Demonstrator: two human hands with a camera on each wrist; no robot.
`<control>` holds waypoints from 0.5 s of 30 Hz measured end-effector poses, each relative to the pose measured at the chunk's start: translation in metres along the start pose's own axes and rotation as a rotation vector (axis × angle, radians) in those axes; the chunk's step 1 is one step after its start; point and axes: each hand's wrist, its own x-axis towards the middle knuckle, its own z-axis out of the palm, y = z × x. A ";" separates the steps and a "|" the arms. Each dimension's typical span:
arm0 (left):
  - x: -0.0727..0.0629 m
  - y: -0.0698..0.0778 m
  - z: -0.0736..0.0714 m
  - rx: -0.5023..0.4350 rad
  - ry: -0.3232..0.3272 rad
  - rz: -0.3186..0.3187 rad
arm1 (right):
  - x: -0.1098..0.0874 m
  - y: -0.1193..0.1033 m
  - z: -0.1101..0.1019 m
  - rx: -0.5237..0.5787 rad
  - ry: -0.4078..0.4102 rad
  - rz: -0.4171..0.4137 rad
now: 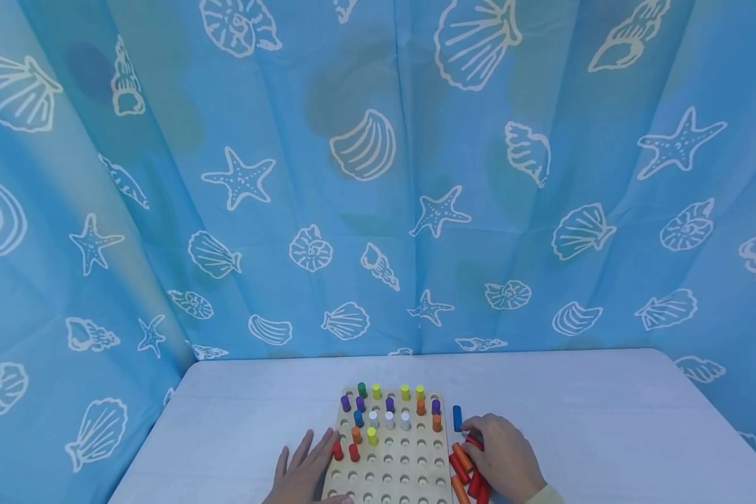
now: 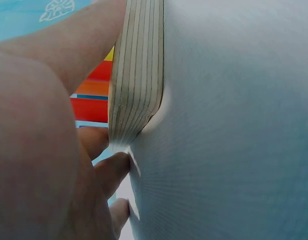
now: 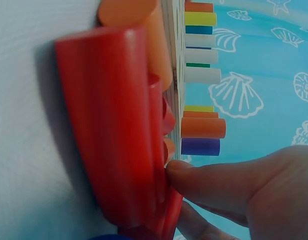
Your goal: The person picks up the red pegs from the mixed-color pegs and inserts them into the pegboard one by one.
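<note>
A wooden pegboard with rows of round holes lies on the table, and coloured pegs stand upright mostly in its far rows. My left hand rests at the board's left edge with its fingers spread. In the left wrist view, fingertips touch the board's layered side. At the board's right, my right hand reaches over a loose pile of red and orange pegs. Its thumb and a finger pinch a red peg among them. Nearest the right wrist camera lies a thick red peg, with an orange peg behind it.
A blue peg lies alone just beyond the right hand. Two red pegs stand near the board's left side, and white pegs stand farther back. A white cloth covers the table; a blue seashell curtain hangs behind it.
</note>
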 end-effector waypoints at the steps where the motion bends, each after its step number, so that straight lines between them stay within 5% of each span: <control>1: 0.000 0.000 0.000 0.001 0.001 -0.002 | 0.000 0.000 0.000 0.005 0.001 0.000; 15: 0.001 0.000 0.001 0.010 0.009 -0.014 | 0.002 0.000 0.003 0.045 -0.017 0.039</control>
